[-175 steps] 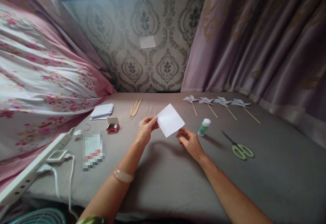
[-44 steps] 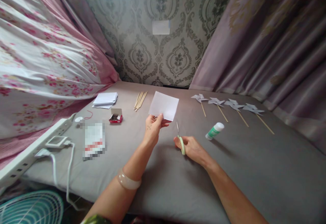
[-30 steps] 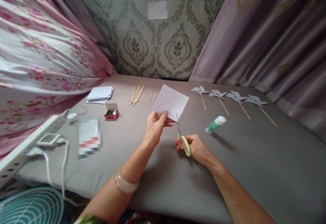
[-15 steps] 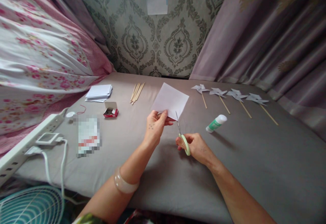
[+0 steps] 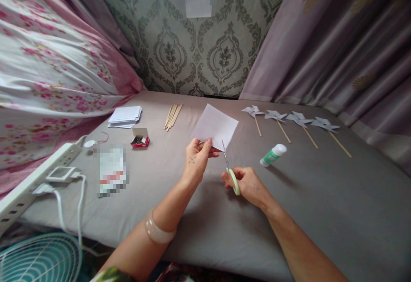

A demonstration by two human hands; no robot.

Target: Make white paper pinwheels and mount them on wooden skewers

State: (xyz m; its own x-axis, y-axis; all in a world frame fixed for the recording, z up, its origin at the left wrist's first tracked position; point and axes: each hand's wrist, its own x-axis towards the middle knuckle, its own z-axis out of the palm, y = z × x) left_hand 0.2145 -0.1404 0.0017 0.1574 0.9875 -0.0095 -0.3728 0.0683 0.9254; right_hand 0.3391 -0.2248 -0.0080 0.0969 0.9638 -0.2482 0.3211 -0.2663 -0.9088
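A square sheet of white paper (image 5: 215, 124) is pinched at its near edge by my left hand (image 5: 198, 155), thumb on top and fingers beneath. My right hand (image 5: 245, 183) grips the pale green handles of a pair of scissors (image 5: 233, 182). Its blades reach over the paper's near right corner, close to my left fingertips. Whether they have cut into the sheet I cannot make out. To the right of my right hand, a green and white glue stick (image 5: 272, 155) stands tilted in view on the grey cloth (image 5: 205, 230).
Several paper pinwheels (image 5: 298, 119) on sticks lie at the back right. Loose wooden sticks (image 5: 173, 116), a paper stack (image 5: 124, 116), a small red open box (image 5: 140, 140) and a blurred packet (image 5: 112, 170) lie leftward. A power strip (image 5: 38, 183) with cables and a fan (image 5: 38, 258) border the left.
Almost nothing differs. Both hands, the paper and the scissors hold nearly the same positions, and the view has shifted very slightly.
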